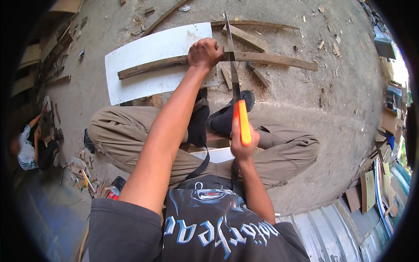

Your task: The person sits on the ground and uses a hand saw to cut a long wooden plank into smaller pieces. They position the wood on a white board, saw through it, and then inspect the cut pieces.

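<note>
My left hand point(205, 53) is closed around a long, narrow wooden strip point(152, 67) and presses down on it. Gripped in my right hand point(244, 139) is the orange and yellow handle of a hand saw point(234, 72). The saw blade points away from me and crosses the strip just right of my left fist. Under the strip's left part lies a white board point(131, 56), while its right end reaches past the board. Whether the teeth have cut into the wood is too small to tell.
Beyond the strip lie a short wooden block point(246, 38) and a thin wooden lath point(262, 24). Wood scraps are scattered on the concrete floor point(349, 87). My feet are close to the blade. Far left, another person point(32, 144) sits; leaning boards point(369, 190) stand at the right.
</note>
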The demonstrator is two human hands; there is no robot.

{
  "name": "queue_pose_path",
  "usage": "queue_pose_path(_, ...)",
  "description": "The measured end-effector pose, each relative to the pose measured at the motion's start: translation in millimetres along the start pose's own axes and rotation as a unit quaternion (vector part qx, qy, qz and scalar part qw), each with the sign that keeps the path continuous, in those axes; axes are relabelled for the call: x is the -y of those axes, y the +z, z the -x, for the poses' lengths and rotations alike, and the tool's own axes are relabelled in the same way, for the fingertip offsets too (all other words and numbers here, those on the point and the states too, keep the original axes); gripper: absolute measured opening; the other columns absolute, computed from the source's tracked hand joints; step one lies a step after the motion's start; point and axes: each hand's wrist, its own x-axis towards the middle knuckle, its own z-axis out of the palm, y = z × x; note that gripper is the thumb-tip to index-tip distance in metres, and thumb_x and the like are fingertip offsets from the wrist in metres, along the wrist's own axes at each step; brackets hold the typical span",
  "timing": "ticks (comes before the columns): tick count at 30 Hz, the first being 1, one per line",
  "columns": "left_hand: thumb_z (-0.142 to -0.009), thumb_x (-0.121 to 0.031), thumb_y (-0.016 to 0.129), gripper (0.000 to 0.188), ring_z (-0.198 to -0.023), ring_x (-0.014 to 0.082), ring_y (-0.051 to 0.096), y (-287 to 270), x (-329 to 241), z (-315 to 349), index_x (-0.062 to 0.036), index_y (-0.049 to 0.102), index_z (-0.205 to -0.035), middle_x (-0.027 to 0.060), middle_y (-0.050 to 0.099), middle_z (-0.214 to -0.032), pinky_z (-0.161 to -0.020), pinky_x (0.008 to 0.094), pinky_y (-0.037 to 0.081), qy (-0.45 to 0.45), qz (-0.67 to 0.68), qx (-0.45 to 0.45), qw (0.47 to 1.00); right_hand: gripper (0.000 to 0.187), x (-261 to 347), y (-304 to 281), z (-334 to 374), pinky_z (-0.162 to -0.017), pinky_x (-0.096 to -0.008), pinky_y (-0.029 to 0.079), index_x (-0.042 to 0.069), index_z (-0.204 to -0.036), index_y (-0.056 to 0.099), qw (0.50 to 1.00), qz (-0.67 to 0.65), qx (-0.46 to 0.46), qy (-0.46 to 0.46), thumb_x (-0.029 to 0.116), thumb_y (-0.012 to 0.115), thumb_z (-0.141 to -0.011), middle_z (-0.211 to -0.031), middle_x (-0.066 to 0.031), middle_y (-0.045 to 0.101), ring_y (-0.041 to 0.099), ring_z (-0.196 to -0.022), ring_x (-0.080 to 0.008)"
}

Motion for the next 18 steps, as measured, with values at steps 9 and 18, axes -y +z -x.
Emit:
queue_pose_path(9,-0.078,-0.028,0.064,0.025,-0.071,0.0311,0.069,-2.0,-0.8,-3.7,-0.0069,0.067,-0.065,0.015,0.071,-0.079,-0.071,0.0428,0.056,-0.013,-0.013,0.028,0.999,0.012,13.8,-43.2,70.2,-0.045,-0.0331,0.042,-0.003,-0.08,0.065,0.997,0.063,0.03,-0.027,0.005,0.067,-0.089,-0.057,-0.0099,0.055,0.057,-0.045,-0.0189)
queue_pose_path(18,-0.078,-0.029,0.065,0.025,-0.077,0.0321,0.069,2.9,-1.4,-4.1,-0.0063,0.067,-0.068,0.0155,0.071,-0.081,-0.075,0.0431,0.055,0.009,-0.003,-0.026,1.0,0.026,3.6,18.6,-29.0,-0.043,-0.0333,0.037,0.002,-0.071,0.057,1.0,-0.008,-0.016,-0.018,0.011,0.068,-0.093,-0.052,-0.0076,0.048,0.045,-0.042,-0.0142)
